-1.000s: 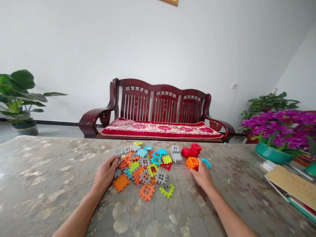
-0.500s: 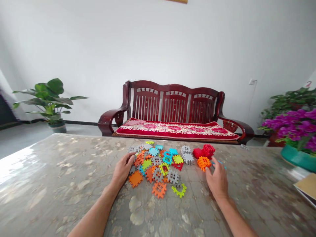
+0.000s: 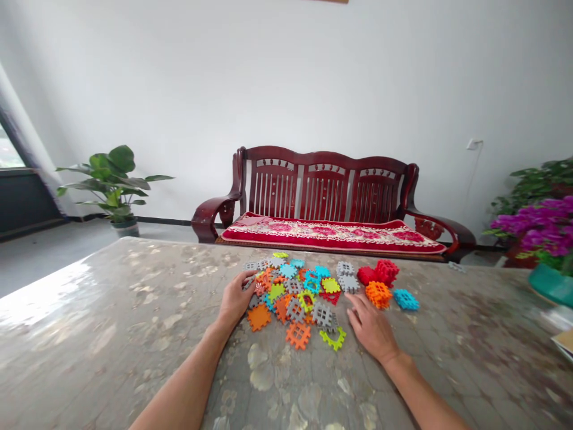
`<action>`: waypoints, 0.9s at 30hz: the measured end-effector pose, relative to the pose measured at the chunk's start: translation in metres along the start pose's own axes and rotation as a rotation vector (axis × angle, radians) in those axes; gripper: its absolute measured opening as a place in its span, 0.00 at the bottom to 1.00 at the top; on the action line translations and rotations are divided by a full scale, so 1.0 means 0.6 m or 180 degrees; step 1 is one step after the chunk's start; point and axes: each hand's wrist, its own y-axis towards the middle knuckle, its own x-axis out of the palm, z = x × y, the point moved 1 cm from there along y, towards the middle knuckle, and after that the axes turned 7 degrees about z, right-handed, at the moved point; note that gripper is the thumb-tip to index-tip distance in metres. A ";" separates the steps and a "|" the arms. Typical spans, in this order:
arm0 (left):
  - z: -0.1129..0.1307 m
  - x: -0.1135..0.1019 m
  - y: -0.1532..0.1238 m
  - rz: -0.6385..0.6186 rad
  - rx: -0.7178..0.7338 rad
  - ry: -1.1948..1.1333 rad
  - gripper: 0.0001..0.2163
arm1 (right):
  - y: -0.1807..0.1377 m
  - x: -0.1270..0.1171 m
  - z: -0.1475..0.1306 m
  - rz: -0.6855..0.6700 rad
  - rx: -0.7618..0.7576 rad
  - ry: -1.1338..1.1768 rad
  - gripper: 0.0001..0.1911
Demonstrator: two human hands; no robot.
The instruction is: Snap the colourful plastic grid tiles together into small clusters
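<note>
A loose heap of toothed plastic building tiles in orange, grey, lime, blue and red (image 3: 290,298) is spread over the table. At the heap's left edge rests my left hand (image 3: 236,300), its fingers loosely bent and apart from the thumb, by an orange tile (image 3: 259,316). My right hand (image 3: 372,329) is open, fingers stretched out towards the heap, the fingertips just below a grey tile stack (image 3: 348,280). Beyond it stand a red tile stack (image 3: 385,272), an orange stack (image 3: 378,294) and a blue stack (image 3: 406,300).
A patterned cover lies over the table (image 3: 134,334). Behind it stands a dark red wooden bench (image 3: 322,191) with a red floral cushion. A potted plant (image 3: 119,179) is on the left. Purple flowers in a teal pot (image 3: 550,286) stand at the right. A grey piece (image 3: 456,267) lies near the far edge.
My right hand has moved left from the orange and blue stacks to the heap's right side, leaving the blue stack in full sight. My left hand stays at the heap. The view has shifted slightly left.
</note>
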 end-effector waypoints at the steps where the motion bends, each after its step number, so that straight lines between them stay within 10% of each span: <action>1: 0.002 -0.001 -0.001 0.0067 -0.0037 0.0025 0.16 | 0.002 -0.001 -0.002 -0.0026 0.0002 -0.0049 0.19; 9: -0.003 -0.003 0.000 0.0556 0.0092 0.0105 0.16 | 0.011 0.002 -0.008 -0.0203 -0.0036 -0.0376 0.17; 17: -0.016 0.005 0.003 0.0103 0.0626 0.0511 0.20 | 0.028 0.015 -0.033 -0.0200 0.0513 0.0359 0.17; 27: 0.005 0.001 -0.014 0.0193 0.1080 0.1182 0.17 | 0.026 -0.003 -0.078 -0.0385 0.0086 0.0672 0.21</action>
